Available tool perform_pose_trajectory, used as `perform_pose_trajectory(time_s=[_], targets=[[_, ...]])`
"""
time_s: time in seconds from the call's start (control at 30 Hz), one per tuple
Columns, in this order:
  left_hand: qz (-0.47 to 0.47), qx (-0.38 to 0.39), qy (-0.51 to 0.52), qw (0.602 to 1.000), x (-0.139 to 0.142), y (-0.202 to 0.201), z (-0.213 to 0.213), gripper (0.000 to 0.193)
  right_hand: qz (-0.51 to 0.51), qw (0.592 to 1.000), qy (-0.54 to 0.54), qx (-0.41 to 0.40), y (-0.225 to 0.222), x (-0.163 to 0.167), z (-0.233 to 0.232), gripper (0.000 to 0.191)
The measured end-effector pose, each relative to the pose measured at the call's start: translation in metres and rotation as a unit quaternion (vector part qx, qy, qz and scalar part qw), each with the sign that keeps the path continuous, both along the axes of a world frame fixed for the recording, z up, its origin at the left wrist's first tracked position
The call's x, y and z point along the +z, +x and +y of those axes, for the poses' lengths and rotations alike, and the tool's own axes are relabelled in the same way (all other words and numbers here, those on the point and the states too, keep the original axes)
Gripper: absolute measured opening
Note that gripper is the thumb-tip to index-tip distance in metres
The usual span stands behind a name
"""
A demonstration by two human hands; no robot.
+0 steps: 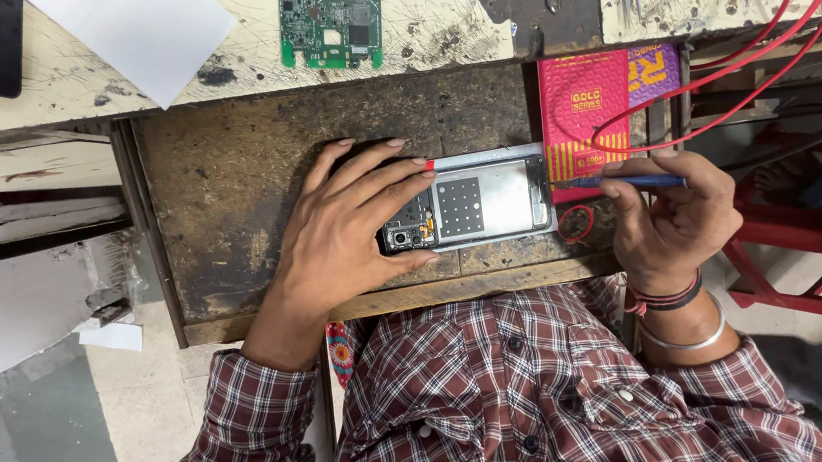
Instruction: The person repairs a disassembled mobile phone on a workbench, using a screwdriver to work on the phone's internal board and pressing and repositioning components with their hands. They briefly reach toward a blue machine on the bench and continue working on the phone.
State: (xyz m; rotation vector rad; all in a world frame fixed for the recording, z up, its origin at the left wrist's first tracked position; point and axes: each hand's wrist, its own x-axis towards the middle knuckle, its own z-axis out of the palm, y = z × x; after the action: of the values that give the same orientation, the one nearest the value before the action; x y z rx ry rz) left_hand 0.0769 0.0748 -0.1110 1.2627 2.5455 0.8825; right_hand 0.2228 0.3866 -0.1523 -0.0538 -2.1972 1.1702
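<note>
Two hands are on the job: the left hand (pixel 355 221) lies spread over the camera end of an opened phone (pixel 469 210), fingers (pixel 396 177) splayed and pressing it flat rather than gripping it, while the right hand (pixel 671 216) has its fingers closed round a slim blue tool (pixel 632 181) whose tip points at the phone's far edge. The phone rests on a worn brown pull-out shelf (pixel 245 177) below the worktop (pixel 441 17) — back cover already off, metal shield and camera module exposed. A green circuit board (pixel 331 30) lies apart on the worktop, so some stripping looks done. Judging by this, the internals remain mostly in place — the work seems roughly midway.
</note>
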Motion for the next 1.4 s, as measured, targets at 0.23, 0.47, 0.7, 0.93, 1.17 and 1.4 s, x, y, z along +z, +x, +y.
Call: perform_pose_trajectory(time_s=[0.23, 0.47, 0.7, 0.93, 1.17, 1.4], targets=[[0.000, 0.000, 0.002, 1.000, 0.000, 0.003, 0.001, 0.082, -0.022, 0.996, 0.063, 0.067, -0.006, 0.029, -0.004, 0.047], [0.005, -0.002, 0.000, 1.000, 0.002, 0.008, -0.001, 0.082, -0.072, 0.989, 0.055, 0.114, -0.017, 0.059, -0.009, 0.045], [0.002, 0.001, 0.003, 1.000, 0.000, 0.008, 0.001, 0.082, -0.102, 0.987, 0.115, 0.041, -0.024, 0.068, -0.019, 0.040], [0.001, 0.002, -0.001, 1.000, 0.001, 0.010, 0.000, 0.082, -0.069, 0.992, 0.103, 0.025, -0.022, 0.060, -0.015, 0.051], [0.002, 0.006, 0.001, 1.000, 0.001, 0.013, 0.001, 0.081, -0.092, 0.990, 0.061, 0.085, -0.013, 0.052, -0.009, 0.047], [0.000, 0.003, 0.001, 1.000, 0.002, 0.013, 0.002, 0.082, -0.080, 0.993, 0.063, 0.068, -0.014, 0.053, -0.009, 0.048]])
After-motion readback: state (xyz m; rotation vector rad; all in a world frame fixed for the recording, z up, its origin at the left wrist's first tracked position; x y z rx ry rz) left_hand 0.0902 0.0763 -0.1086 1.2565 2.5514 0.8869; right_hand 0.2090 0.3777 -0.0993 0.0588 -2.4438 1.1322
